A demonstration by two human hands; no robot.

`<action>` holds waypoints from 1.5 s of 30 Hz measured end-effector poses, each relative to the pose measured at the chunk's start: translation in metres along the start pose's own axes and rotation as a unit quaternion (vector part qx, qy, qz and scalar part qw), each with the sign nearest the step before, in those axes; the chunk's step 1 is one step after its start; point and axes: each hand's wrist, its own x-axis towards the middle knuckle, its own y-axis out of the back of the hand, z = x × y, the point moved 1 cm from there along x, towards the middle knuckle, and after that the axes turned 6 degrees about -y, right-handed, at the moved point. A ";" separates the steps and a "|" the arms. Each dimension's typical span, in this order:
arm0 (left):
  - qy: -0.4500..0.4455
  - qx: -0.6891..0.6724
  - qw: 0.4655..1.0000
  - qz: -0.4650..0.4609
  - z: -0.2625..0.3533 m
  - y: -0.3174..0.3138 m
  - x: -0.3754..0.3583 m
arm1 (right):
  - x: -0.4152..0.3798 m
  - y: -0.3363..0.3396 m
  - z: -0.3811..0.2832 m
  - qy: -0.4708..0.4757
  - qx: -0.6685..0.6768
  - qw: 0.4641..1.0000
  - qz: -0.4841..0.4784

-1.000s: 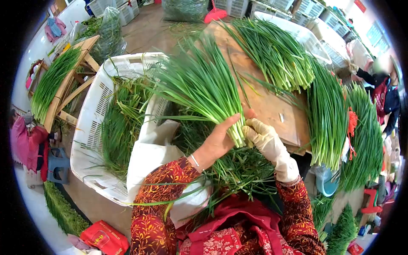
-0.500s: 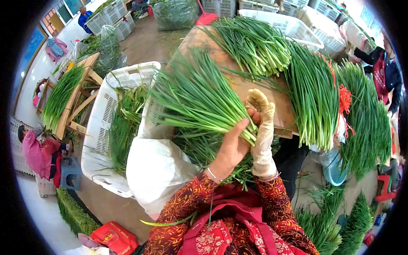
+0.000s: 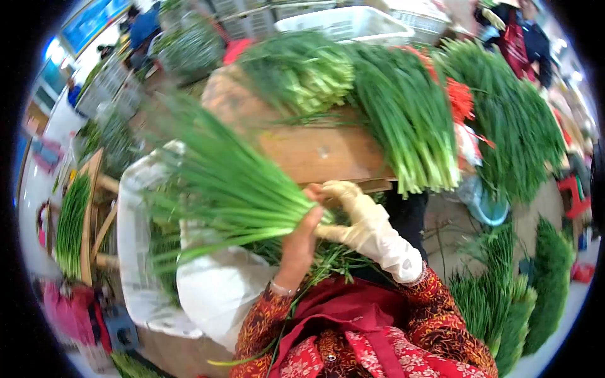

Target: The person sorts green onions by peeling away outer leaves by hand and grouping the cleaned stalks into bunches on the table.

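Observation:
My bare left hand [image 3: 299, 249] is wrapped round the cut end of a loose bunch of green stalks [image 3: 252, 189], whose leaves fan out to the upper left, blurred. My right hand [image 3: 359, 217], in a pale glove, has its fingers bent round the stalk ends, touching the bunch beside my left hand. Beneath the bunch, a white sheet [image 3: 220, 293] hangs over the edge of a white crate [image 3: 135, 252]. Beyond my hands, a wooden board [image 3: 328, 151] bears one pile of stalks [image 3: 302, 72] and another pile [image 3: 406, 113] to its right.
Red ties [image 3: 460, 99] lie between the right pile and more stalks [image 3: 504, 126]. A blue basin [image 3: 488, 208] stands below them. White crates [image 3: 346, 24] line the back. A person in pink [image 3: 69, 312] is at the lower left, another person [image 3: 520, 41] at the upper right.
The view has turned, so the board and piles appear further left and higher. My hands have come lower and left with the bunch, which is more spread. The gloved fingers have closed in on the stalk ends.

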 end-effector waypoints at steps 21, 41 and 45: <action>0.008 -0.154 0.923 -0.353 -0.004 -0.119 0.030 | -0.056 0.096 0.006 -0.160 0.066 0.977 -0.127; -0.450 0.563 0.651 -0.240 -0.072 -0.184 0.164 | -0.021 0.124 0.076 -0.359 -0.085 0.925 0.092; -0.328 0.590 0.566 -0.473 -0.090 -0.179 0.164 | -0.026 0.135 0.066 -0.388 -0.081 0.917 0.046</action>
